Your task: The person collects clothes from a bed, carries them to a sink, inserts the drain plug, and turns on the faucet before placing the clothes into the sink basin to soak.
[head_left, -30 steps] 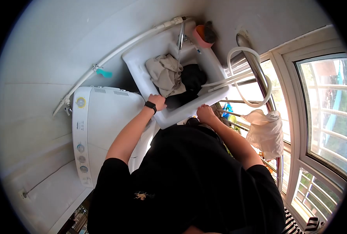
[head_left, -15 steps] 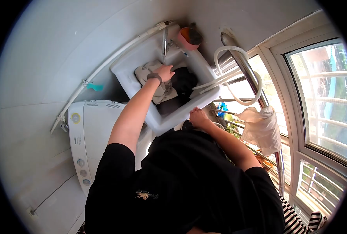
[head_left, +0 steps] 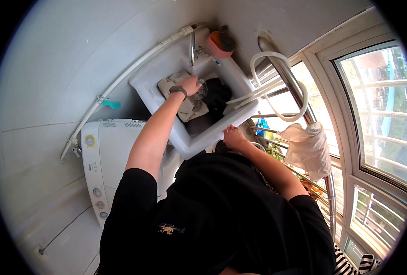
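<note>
My left hand (head_left: 191,85), with a dark band on its wrist, is under the faucet (head_left: 192,50), over the beige cloth (head_left: 190,109) in the white sink (head_left: 164,121). Clear water splashes beside it; its fingertips are too blurred to make out. Dark cloth (head_left: 218,95) lies in the basin to the right of the beige cloth. My right hand (head_left: 233,137) is closed with its fingers curled, just outside the sink's near right rim, and nothing shows in it. Whether it touches the rim is unclear.
A white washing machine (head_left: 116,153) stands left of the sink. The sink's back corner holds a pink container (head_left: 218,46). A white hose (head_left: 254,94) loops over a metal rail and into the basin. White cloth (head_left: 308,151) hangs by the window; a pipe (head_left: 134,68) runs along the wall.
My left hand has moved from the sink's near left rim to under the faucet, and water now splashes around it. My right hand remains by the near right rim.
</note>
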The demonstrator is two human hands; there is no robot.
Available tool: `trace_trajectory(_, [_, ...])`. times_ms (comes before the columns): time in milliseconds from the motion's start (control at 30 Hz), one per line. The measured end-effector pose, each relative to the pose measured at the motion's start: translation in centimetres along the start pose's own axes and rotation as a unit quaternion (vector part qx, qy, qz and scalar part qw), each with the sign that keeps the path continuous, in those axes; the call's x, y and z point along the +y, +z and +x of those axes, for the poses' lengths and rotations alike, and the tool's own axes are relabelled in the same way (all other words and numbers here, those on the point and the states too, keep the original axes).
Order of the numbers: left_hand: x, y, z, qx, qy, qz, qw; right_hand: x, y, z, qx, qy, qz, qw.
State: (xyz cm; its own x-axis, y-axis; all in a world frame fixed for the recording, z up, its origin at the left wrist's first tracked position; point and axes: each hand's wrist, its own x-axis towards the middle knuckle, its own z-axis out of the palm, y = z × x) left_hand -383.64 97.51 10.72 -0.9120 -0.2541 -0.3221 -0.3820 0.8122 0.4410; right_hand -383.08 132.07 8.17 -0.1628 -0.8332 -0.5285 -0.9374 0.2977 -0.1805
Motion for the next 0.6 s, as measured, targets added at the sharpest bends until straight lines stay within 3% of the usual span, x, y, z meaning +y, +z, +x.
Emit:
trace_trajectory(133, [0.1, -0.6, -0.2, -0.018, -0.011, 0.001, 1.000, 0.2, 1.1, 0.4, -0.003, 0.006, -0.008, 1.000])
trace_trajectory(233, [-0.1, -0.5, -0.6, 0.002, 0.007, 0.009, 1.000, 0.1, 1.3, 0.1, 0.053, 0.003, -0.003, 0.999])
trace_trajectory(333, [0.9, -1.5, -2.9, -0.046, -0.024, 0.021, 0.998, 0.0, 1.1, 0.1, 0.038, 0.006, 0.007, 0.999])
trace_trajectory(367, [-0.8, 0.6, -3.0, -0.007, 0.001, 0.001, 1.000, -0.1, 1.1, 0.1, 0.039, 0.009, 0.008, 0.999])
trace_trajectory(600, [-5.3, 6.8, -10.7, -0.096, -0.105, 0.024, 0.990, -0.2, 1.0, -0.2, 0.029, 0.010, 0.012, 0.999])
